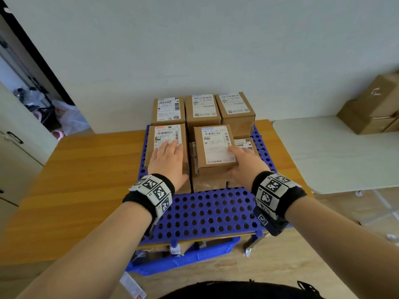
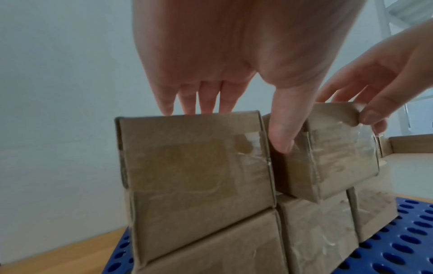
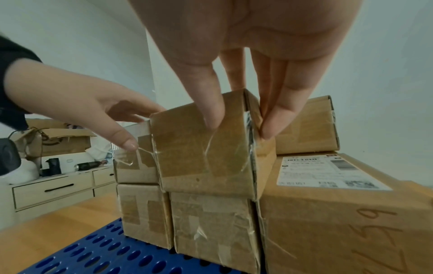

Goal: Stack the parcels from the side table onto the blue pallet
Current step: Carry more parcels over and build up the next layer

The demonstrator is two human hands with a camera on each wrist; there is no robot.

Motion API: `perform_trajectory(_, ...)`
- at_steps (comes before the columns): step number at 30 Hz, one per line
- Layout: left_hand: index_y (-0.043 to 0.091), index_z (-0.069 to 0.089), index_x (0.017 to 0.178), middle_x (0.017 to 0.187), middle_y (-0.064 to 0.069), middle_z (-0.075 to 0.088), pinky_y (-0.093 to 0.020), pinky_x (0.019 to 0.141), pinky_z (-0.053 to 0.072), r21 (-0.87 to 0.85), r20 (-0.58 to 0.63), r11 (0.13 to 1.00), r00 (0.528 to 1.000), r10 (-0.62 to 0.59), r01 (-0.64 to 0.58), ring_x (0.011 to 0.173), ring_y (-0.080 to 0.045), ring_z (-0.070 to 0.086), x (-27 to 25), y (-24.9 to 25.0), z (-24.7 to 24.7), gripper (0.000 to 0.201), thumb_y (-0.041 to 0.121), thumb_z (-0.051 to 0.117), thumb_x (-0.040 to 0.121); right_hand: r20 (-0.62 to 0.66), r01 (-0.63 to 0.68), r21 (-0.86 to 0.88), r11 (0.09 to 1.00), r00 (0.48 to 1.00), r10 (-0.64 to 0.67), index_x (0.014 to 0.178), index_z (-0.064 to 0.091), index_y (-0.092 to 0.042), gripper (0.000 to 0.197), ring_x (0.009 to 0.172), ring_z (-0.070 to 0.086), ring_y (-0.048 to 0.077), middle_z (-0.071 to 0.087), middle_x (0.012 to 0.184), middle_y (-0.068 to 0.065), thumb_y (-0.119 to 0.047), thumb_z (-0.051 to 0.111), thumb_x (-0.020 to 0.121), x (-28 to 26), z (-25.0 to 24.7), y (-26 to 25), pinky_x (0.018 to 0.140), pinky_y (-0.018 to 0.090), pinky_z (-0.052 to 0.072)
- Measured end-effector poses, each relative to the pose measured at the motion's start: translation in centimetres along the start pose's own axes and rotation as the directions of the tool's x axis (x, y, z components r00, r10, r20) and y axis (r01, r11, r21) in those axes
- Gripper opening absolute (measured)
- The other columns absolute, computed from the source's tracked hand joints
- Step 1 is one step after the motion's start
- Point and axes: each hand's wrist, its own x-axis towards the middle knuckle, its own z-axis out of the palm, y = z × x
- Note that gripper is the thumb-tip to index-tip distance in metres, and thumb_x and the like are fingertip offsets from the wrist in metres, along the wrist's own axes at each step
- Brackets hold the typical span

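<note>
Brown labelled parcels stand in two rows on the blue perforated pallet (image 1: 207, 212). My left hand (image 1: 168, 160) lies flat on the upper parcel of the front left stack (image 1: 167, 134) (image 2: 194, 166), with the fingers straight over its top and the thumb hanging at its right edge. My right hand (image 1: 239, 167) (image 3: 239, 122) grips the upper front middle parcel (image 1: 212, 147) (image 3: 201, 157), thumb on its near face and fingers on its right side. That parcel sits slightly askew on the lower middle parcel (image 3: 211, 231). The front right parcel (image 1: 244, 144) (image 3: 328, 185) stands one layer high.
The pallet lies on a wooden table (image 1: 86, 180). To the right stands the white side table (image 1: 334, 152), with larger brown boxes (image 1: 373, 108) at its far end. The near half of the pallet is bare. A blue crate (image 1: 183, 255) sits under the table.
</note>
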Motion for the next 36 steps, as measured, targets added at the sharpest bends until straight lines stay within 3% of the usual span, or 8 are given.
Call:
perform_trajectory(11,0.017,0.017,0.150,0.157,-0.003,0.016,-0.039,0.117,0.015,-0.058,-0.059,0.998,0.998,0.021,-0.025,0.145,-0.022,0.014,0.1,-0.5,0.4,0.077,0.026,0.063,0.088,-0.009,0.049,-0.019,0.999,0.999,-0.049,0.145,0.026,-0.022,0.059,0.122,0.047,0.025,0.036,0.142,0.007,-0.018,0.052,0.092,1.3,0.2,-1.1,0.098,0.034,0.042)
perform_trajectory(21,0.016,0.019,0.149,0.157,-0.004,0.018,-0.040,0.117,0.016,-0.043,-0.082,0.999,0.996,0.017,-0.020,0.145,-0.023,0.016,0.2,-0.3,0.7,0.072,0.020,0.060,0.089,-0.015,0.081,0.009,0.997,0.997,-0.081,0.146,0.026,-0.019,0.058,0.125,0.044,0.024,0.036,0.143,0.007,-0.015,0.050,0.093,1.6,0.5,-1.2,0.102,0.033,0.039)
perform_trajectory(36,0.017,0.020,0.149,0.157,-0.004,0.018,-0.040,0.117,0.016,-0.056,-0.087,0.998,0.996,0.013,-0.018,0.145,-0.023,0.015,0.2,-0.4,0.9,0.072,0.023,0.060,0.089,-0.039,0.075,0.004,0.997,0.996,-0.075,0.147,0.022,-0.018,0.060,0.123,0.046,0.024,0.033,0.145,0.006,-0.018,0.049,0.094,1.6,1.1,-1.3,0.099,0.033,0.042)
